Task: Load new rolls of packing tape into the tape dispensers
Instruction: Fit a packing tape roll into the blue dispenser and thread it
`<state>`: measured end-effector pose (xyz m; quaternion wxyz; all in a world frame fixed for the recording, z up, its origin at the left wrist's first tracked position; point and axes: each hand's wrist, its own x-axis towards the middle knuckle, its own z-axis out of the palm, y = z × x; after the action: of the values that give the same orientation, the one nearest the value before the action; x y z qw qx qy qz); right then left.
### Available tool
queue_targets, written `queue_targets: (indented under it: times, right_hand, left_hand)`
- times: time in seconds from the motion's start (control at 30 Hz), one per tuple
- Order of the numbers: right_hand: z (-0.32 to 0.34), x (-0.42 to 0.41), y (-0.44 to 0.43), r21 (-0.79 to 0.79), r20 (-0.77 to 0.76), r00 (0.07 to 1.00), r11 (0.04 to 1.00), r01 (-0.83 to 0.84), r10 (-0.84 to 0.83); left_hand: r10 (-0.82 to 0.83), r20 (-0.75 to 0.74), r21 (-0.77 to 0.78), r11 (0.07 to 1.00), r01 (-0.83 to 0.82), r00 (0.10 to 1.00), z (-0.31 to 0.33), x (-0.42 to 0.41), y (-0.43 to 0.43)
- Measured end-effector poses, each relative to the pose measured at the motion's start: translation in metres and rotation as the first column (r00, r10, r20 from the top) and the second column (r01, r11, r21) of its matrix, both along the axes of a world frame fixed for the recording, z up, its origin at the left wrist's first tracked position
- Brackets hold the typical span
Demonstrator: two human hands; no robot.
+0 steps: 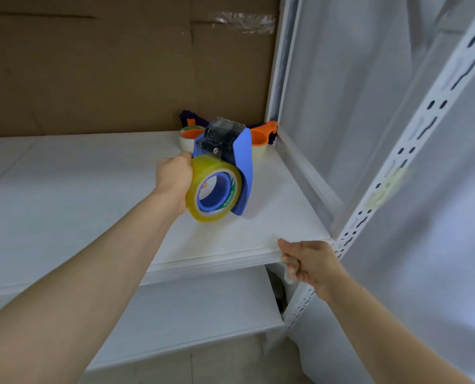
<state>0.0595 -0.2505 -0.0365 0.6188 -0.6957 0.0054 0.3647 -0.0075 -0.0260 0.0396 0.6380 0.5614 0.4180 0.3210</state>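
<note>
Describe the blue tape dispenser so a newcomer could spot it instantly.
Find the white shelf against the cardboard wall. Near its right end, the left hand grips the blue tape dispenser. Unlike the orange dispensers behind it, it is blue and carries a yellowish roll.

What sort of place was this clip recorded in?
Likely a stockroom or packing area: white slotted-steel shelving, a cardboard sheet lining its back, and orange tape dispensers on it, plus the blue tape dispenser gripped in the left hand.

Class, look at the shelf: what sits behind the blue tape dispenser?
A purple-handled dispenser and an orange dispenser, both loaded, against the cardboard. The blue dispenser covers the space between them.
</note>
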Motion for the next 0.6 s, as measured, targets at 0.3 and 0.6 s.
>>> queue_targets:
  times: [0.3,0.6]
  right_hand:
    - [-0.013,-0.014,0.012,-0.099,0.017,0.988,0.983,0.156,-0.155]
    - [-0.009,-0.008,-0.001,-0.194,0.008,1.000,0.981,0.003,-0.002]
  left_hand:
    - [-0.045,-0.014,0.003,0.999,0.045,0.999,-0.004,0.003,-0.004]
    - [-0.062,-0.057,0.016,0.998,0.063,0.996,-0.004,0.002,-0.007]
